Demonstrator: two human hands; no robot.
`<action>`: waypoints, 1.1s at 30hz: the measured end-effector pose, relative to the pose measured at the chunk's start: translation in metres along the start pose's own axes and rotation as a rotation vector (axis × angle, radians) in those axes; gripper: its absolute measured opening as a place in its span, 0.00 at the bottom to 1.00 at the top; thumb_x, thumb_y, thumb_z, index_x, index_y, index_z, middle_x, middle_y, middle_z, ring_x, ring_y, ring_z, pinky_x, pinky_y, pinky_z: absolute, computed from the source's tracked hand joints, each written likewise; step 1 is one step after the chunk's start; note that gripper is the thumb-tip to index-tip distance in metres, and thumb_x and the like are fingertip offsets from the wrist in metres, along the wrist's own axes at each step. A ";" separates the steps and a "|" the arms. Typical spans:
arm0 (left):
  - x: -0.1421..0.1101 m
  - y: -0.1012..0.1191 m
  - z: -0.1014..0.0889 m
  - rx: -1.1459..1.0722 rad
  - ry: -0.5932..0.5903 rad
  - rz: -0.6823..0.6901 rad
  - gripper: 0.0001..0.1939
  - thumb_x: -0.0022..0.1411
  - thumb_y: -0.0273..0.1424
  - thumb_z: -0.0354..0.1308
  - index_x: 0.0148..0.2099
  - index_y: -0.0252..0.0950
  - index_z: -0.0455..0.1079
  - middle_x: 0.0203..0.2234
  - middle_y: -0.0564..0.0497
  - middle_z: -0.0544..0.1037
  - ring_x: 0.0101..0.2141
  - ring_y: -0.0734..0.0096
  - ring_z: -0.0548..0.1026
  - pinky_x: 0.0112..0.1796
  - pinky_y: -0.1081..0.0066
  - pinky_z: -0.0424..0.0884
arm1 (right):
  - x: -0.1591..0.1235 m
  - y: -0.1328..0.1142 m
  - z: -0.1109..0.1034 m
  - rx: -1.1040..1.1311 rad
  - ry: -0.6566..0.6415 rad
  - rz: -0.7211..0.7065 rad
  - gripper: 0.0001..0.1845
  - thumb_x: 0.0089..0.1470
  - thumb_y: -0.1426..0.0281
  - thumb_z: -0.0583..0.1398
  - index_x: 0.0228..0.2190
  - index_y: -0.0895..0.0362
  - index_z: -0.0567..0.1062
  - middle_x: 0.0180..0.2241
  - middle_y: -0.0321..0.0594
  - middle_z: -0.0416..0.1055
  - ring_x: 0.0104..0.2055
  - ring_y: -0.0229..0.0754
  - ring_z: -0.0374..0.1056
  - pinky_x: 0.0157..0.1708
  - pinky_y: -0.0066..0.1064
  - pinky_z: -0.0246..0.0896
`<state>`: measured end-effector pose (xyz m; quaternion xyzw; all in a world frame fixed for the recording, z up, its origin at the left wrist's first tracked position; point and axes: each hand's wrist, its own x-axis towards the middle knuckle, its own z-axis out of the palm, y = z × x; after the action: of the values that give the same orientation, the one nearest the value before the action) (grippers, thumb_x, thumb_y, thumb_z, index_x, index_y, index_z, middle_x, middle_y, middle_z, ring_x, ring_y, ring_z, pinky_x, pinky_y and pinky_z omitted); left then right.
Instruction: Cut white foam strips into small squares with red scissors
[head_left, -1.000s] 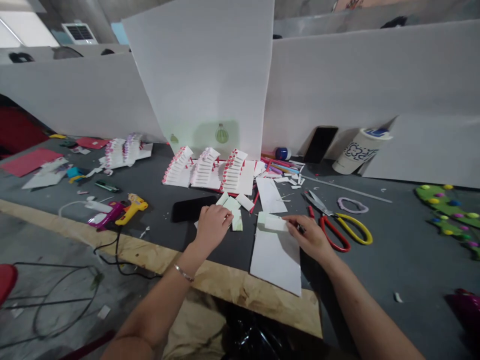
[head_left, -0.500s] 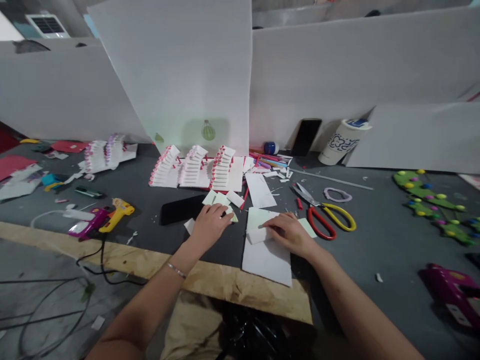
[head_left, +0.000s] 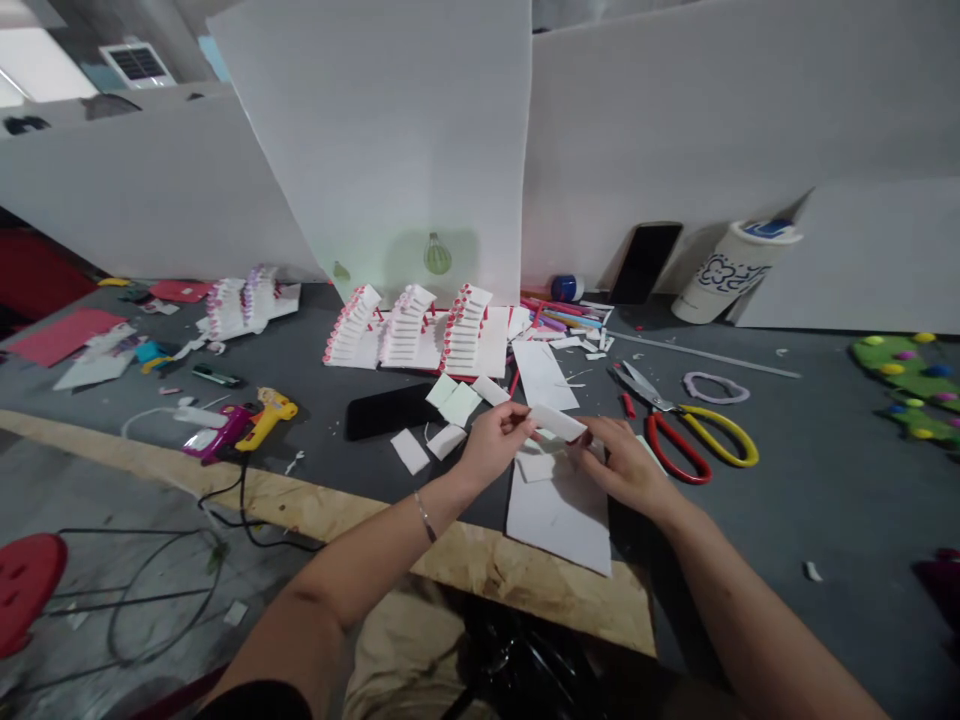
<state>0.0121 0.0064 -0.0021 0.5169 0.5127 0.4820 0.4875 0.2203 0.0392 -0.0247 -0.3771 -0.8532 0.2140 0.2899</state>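
Both hands hold one small white foam strip (head_left: pixel 556 422) just above the grey table. My left hand (head_left: pixel 493 443) pinches its left end and my right hand (head_left: pixel 624 467) grips its right end. Under them lies a white sheet (head_left: pixel 560 515) with a small white piece (head_left: pixel 537 466) on it. Loose pale green and white rectangles (head_left: pixel 453 402) lie to the left of my left hand, beside a black phone (head_left: pixel 390 410). Red and yellow scissors (head_left: pixel 686 440) rest just right of my right hand.
Three red-and-white stepped paper models (head_left: pixel 409 328) stand behind the pieces, before a leaning white board (head_left: pixel 390 140). Glue guns (head_left: pixel 244 423) with cables lie at the left. A paper cup (head_left: pixel 731 271), a second phone (head_left: pixel 643 262), pens and green felt shapes (head_left: pixel 904 375) sit further back and right.
My left hand left the loose rectangles and came right to the strip. My right hand lifted that strip off the white sheet, so both hands now hold it.
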 end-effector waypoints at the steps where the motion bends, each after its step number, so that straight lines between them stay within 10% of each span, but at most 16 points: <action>1: 0.002 -0.005 0.003 -0.058 -0.001 -0.034 0.12 0.57 0.38 0.60 0.37 0.34 0.70 0.25 0.50 0.78 0.28 0.71 0.77 0.30 0.72 0.70 | -0.001 0.000 0.000 0.041 0.014 0.015 0.17 0.57 0.66 0.54 0.48 0.54 0.70 0.39 0.44 0.76 0.38 0.47 0.71 0.43 0.41 0.61; 4: 0.002 -0.020 0.008 -0.140 0.001 -0.085 0.13 0.54 0.39 0.62 0.35 0.34 0.69 0.24 0.50 0.78 0.27 0.70 0.77 0.29 0.73 0.70 | -0.003 -0.002 0.000 0.146 0.020 0.046 0.24 0.57 0.63 0.55 0.55 0.53 0.64 0.53 0.47 0.70 0.47 0.48 0.70 0.46 0.41 0.63; 13: -0.009 -0.012 0.008 0.118 0.039 0.131 0.12 0.58 0.32 0.59 0.45 0.35 0.71 0.34 0.47 0.78 0.32 0.71 0.75 0.34 0.72 0.71 | -0.003 0.004 0.005 0.109 0.021 0.066 0.18 0.56 0.57 0.56 0.45 0.52 0.74 0.41 0.44 0.78 0.41 0.50 0.73 0.42 0.41 0.67; 19: -0.044 0.028 -0.114 0.730 0.608 0.277 0.10 0.63 0.35 0.52 0.36 0.36 0.70 0.31 0.49 0.75 0.33 0.69 0.72 0.38 0.69 0.69 | -0.009 0.022 0.012 0.106 0.050 0.118 0.18 0.56 0.56 0.57 0.44 0.50 0.74 0.42 0.44 0.78 0.41 0.53 0.74 0.39 0.42 0.69; 25: -0.102 0.012 -0.257 1.398 0.906 -0.220 0.14 0.60 0.31 0.51 0.45 0.28 0.67 0.43 0.33 0.73 0.47 0.50 0.70 0.48 0.54 0.65 | -0.007 0.015 0.012 0.107 0.061 0.116 0.16 0.54 0.56 0.58 0.42 0.47 0.74 0.38 0.41 0.79 0.35 0.52 0.75 0.27 0.39 0.69; 33: -0.127 -0.001 -0.288 1.510 0.862 -0.443 0.18 0.62 0.29 0.46 0.52 0.28 0.66 0.41 0.34 0.77 0.41 0.50 0.75 0.41 0.58 0.69 | -0.006 0.010 0.010 0.162 0.046 0.156 0.16 0.54 0.58 0.59 0.43 0.50 0.74 0.39 0.41 0.79 0.35 0.50 0.76 0.26 0.35 0.70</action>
<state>-0.2765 -0.1182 0.0143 0.3632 0.9196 0.0636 -0.1353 0.2220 0.0393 -0.0402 -0.4224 -0.7945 0.2953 0.3213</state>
